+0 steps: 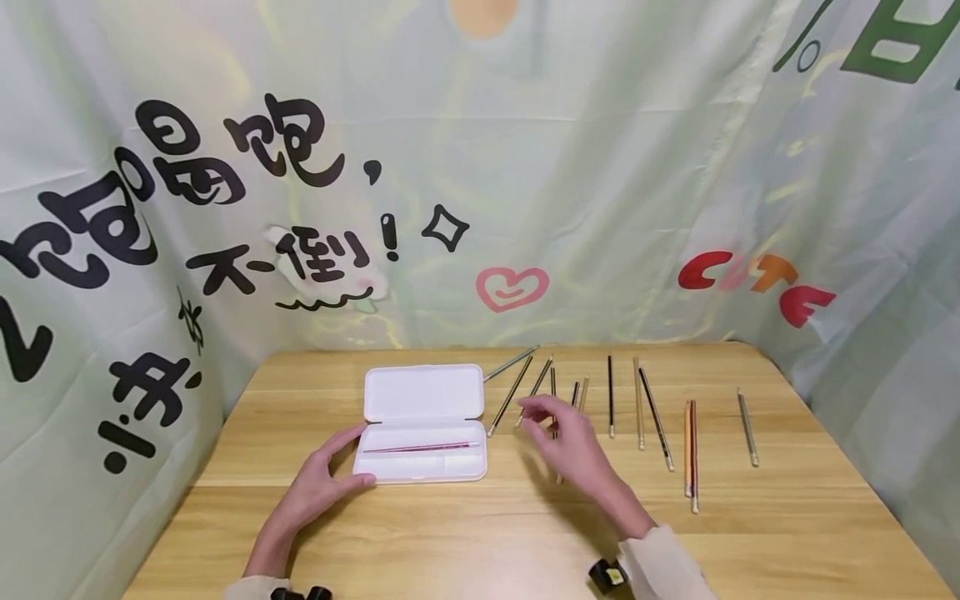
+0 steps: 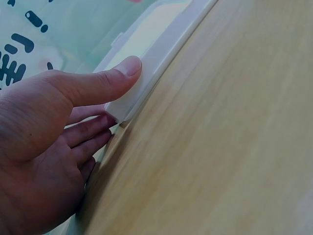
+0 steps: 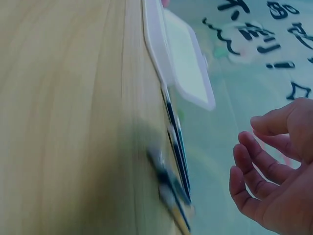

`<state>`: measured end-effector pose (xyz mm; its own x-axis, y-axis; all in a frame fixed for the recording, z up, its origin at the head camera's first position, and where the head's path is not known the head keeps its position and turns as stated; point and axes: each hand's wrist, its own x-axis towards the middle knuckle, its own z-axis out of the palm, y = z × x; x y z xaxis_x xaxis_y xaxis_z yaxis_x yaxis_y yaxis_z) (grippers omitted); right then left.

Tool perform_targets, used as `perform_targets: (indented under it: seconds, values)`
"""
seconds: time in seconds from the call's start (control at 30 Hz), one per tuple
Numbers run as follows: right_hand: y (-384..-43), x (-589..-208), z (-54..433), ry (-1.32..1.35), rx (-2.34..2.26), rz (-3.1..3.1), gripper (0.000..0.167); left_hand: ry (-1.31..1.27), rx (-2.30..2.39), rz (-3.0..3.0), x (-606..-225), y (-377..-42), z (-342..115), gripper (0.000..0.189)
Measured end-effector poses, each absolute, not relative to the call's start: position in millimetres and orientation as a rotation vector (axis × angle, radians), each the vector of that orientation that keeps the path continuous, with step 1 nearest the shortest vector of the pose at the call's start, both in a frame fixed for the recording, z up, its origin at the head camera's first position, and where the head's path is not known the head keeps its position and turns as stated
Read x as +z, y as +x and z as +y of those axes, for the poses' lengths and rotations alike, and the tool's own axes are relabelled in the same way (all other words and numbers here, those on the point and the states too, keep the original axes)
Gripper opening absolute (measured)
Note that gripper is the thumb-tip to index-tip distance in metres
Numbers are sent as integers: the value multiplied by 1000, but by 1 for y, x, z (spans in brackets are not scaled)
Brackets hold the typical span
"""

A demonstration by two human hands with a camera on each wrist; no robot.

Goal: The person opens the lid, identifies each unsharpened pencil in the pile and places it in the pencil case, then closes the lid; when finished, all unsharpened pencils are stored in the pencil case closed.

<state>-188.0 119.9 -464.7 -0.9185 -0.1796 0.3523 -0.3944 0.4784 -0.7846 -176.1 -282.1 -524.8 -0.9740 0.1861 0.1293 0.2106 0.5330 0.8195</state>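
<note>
A white pencil case [image 1: 420, 477] lies with its lid folded back on the wooden table. One dark red pencil [image 1: 420, 447] rests inside its tray. My left hand [image 1: 322, 482] holds the case at its left end, the thumb [image 2: 128, 67] on the front corner and the fingers around the side. To the right of the case my right hand [image 1: 566, 442] hovers above several pencils, fingers loosely bent and holding nothing. In the right wrist view, that hand [image 3: 276, 169] stays apart from the pencils [image 3: 178, 147]. A black pencil [image 1: 510, 396] lies just left of its fingertips, and the hand partly hides others.
Further right are another black pencil [image 1: 611, 396], an orange pencil [image 1: 687, 450] beside a brown one [image 1: 694, 458], and a grey pencil [image 1: 747, 427]. A greenish pencil [image 1: 512, 363] lies by the lid's right edge. A printed curtain [image 1: 615, 208] hangs behind the table.
</note>
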Motion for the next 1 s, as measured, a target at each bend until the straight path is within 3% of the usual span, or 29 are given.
perform_targets:
  seconds: [0.33,0.57,1.0]
  values:
    - [-158,-465,226,273,1115,-2496,33,-382,-1474,-2721,-524,-179,-273,83]
    - [-159,-469,285,72,1017,-2499,30,-377,-1457,-2727,-525,-179,-276,84]
    - [-167,-492,337,-82,927,-2784,37,-364,-1435,-2735,-524,-177,-282,84]
